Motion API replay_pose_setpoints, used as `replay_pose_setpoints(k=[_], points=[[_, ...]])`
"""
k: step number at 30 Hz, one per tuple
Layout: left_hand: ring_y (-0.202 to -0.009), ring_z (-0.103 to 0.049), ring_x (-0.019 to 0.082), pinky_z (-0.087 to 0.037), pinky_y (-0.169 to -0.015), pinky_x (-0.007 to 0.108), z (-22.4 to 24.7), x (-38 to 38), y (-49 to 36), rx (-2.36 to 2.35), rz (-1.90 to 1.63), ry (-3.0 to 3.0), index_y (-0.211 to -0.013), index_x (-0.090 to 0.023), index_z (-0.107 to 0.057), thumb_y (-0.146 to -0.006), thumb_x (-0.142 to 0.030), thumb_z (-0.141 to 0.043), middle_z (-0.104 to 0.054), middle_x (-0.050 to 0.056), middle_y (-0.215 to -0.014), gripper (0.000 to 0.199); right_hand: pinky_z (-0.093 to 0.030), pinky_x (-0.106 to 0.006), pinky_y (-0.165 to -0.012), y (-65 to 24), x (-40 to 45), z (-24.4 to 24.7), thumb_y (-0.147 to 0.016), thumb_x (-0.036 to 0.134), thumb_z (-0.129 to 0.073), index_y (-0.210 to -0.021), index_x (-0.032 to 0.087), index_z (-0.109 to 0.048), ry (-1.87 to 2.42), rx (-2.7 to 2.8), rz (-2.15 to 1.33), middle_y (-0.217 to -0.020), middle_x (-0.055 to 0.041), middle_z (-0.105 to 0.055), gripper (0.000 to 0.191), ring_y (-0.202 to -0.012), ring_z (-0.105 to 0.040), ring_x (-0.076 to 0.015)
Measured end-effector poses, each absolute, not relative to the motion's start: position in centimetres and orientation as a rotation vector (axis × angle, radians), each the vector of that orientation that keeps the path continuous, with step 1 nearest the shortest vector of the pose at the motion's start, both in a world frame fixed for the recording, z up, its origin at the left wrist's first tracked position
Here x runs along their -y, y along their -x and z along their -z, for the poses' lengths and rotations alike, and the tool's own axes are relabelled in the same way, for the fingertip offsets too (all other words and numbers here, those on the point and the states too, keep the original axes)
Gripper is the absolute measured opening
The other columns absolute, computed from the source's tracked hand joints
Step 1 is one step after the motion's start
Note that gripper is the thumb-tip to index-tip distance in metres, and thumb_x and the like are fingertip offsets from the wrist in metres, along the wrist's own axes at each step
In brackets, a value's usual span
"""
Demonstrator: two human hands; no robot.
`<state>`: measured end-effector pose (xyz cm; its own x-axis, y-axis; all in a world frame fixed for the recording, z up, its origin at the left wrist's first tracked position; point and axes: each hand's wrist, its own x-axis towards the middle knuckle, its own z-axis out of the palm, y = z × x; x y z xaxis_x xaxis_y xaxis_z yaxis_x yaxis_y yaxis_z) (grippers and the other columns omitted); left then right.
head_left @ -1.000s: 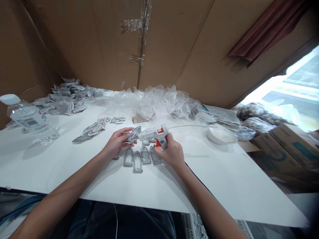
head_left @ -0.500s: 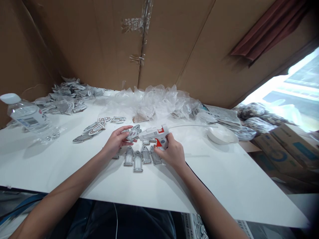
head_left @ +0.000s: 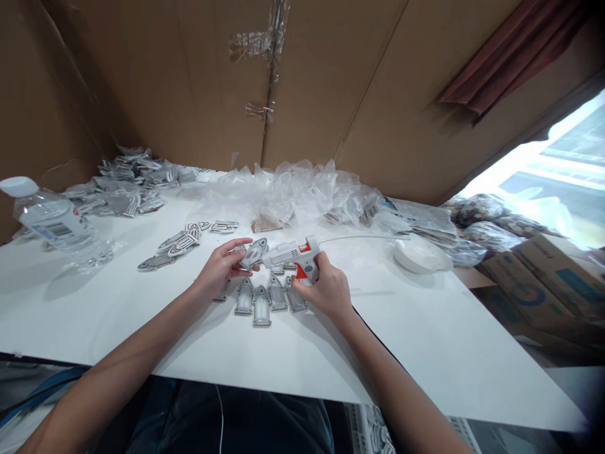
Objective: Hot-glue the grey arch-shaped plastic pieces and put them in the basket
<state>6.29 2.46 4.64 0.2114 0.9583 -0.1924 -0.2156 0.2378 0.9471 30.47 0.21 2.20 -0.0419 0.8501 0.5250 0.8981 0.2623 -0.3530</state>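
Observation:
My left hand [head_left: 225, 263] is closed on a small grey pointed plaque [head_left: 256, 251], pinched between thumb and fingers above the table. In my right hand [head_left: 329, 287] is a white glue gun [head_left: 293, 253] with an orange trigger, its fingers wrapped round the handle. The gun's nozzle points left and sits at the plaque's right edge; whether it touches I cannot tell. A long white glue stick [head_left: 363, 238] sticks out of the gun's back. Below the hands several similar grey plaques [head_left: 261, 306] lie on the table, some partly hidden by my hands.
A water bottle [head_left: 59, 221] stands at the left. Loose plaques [head_left: 184, 241] lie left of my hands, with a larger pile [head_left: 130, 183] behind. Clear plastic bags [head_left: 302, 189] line the cardboard wall [head_left: 189, 82]. A white dish [head_left: 422, 257] and cardboard boxes [head_left: 543, 277] are at the right.
The plaque in my left hand has tilted slightly, and the gun's nozzle has shifted a little left along it. Both holds stay the same.

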Motion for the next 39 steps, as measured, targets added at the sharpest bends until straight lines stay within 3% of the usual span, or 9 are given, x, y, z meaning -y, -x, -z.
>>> replay_pose_setpoints(k=[22, 32, 39], points=[[-0.074, -0.073, 0.019, -0.06, -0.063, 0.025, -4.4, -2.5, -6.2, -1.01, -1.024, -0.98, -0.123, -0.018, -0.058, -0.079, -0.028, -0.065, -0.066, 0.006, -0.091, 0.046, -0.026, -0.02, -0.049, -30.5, -0.2, -2.3, -0.069, 0.049, -0.055, -0.082, 0.02, -0.038, 1.582, 1.893, 0.168, -0.055, 0.0038, -0.045, 0.036, -0.047, -0.043, -0.011], [-0.073, -0.072, 0.016, -0.059, -0.062, 0.022, -4.3, -4.3, -4.6, -1.173, -1.203, -0.972, -0.123, -0.018, -0.057, -0.082, -0.025, -0.053, -0.066, 0.005, -0.089, 0.042, -0.027, -0.02, -0.049, -30.6, -0.1, -2.2, -0.07, 0.049, -0.054, -0.083, 0.02, -0.04, 1.565, 1.862, 0.188, -0.054, 0.0044, -0.045, 0.035, -0.046, -0.041, -0.0101], [-0.065, -0.064, 0.009, -0.057, -0.059, 0.021, -3.5, -6.3, -2.7, -1.414, -1.31, -0.985, -0.116, -0.017, -0.061, -0.077, -0.022, -0.05, -0.061, 0.004, -0.09, 0.041, -0.028, -0.021, -0.049, -30.7, -0.3, -2.1, -0.069, 0.049, -0.055, -0.082, 0.021, -0.039, 1.556, 1.848, 0.198, -0.054, 0.0047, -0.044, 0.035, -0.046, -0.042, -0.0108]])
